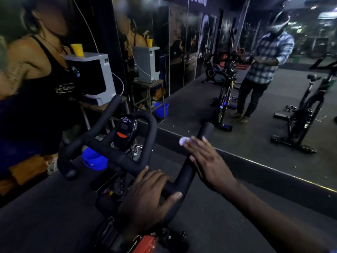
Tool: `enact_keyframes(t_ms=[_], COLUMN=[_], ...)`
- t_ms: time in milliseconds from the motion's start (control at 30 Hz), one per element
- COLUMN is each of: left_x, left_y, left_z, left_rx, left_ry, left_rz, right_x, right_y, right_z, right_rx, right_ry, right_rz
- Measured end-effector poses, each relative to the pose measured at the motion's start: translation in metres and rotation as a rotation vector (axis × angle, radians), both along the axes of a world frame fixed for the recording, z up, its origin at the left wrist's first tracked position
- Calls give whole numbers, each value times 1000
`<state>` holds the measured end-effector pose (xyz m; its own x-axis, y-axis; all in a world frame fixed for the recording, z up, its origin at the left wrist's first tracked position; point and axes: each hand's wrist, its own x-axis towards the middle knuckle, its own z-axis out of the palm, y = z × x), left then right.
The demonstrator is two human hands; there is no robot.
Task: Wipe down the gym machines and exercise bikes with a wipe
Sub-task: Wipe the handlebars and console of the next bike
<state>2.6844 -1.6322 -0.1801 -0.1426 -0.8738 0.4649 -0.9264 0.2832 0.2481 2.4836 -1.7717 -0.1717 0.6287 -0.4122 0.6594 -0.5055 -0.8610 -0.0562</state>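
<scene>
The right-hand horn of the black foam-padded handlebar (pixel 116 157) of the exercise bike appears to be the part being wiped. The small crumpled white wipe (pixel 182 141) is seen at the tips of the right hand (pixel 207 161), which is laid flat against the inner side of that horn with its fingers straight and close together; whether the wipe is pinched or merely pressed against the padding cannot be told. The bar is steadied by the left hand (pixel 145 196), whose fingers are curled over the bend where the horn meets the crossbar, thumb out to the right. The horn's long axis runs up and away from the person, from the bend near the left hand to its blunt end (pixel 207 127), which is pointed toward the floor-level mirror (pixel 255 115) ahead. The matching left horn is aimed the same way, and the oval black console with an orange button (pixel 125 132) is set between them. The next move is judged to call for a stroke along that axis to the blunt tip, with the wipe kept flat on the foam and wrapped around to reach the far side; the crossbar and left horn seem not yet reached.
</scene>
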Motion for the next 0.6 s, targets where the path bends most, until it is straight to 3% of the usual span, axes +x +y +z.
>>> enact_keyframes(t_ms=[133,300,400,500,567,600], left_x=[23,69,77,77,77,78], left_y=[0,-8,-7,-3,-2,-3], left_z=[8,21,20,17,17,16], left_rx=[21,59,40,-8,-37,-43], left_ry=[151,100,273,379,385,386], left_rz=[36,74,131,189,220,232], right_x=[21,57,43,14,5,8], right_y=[69,108,113,99,85,80], right_z=[-21,-21,-12,-9,-11,-12], right_rx=[122,330,270,418,553,467], right_ry=[41,-15,122,228,263,276], right_rz=[62,7,108,259,225,131])
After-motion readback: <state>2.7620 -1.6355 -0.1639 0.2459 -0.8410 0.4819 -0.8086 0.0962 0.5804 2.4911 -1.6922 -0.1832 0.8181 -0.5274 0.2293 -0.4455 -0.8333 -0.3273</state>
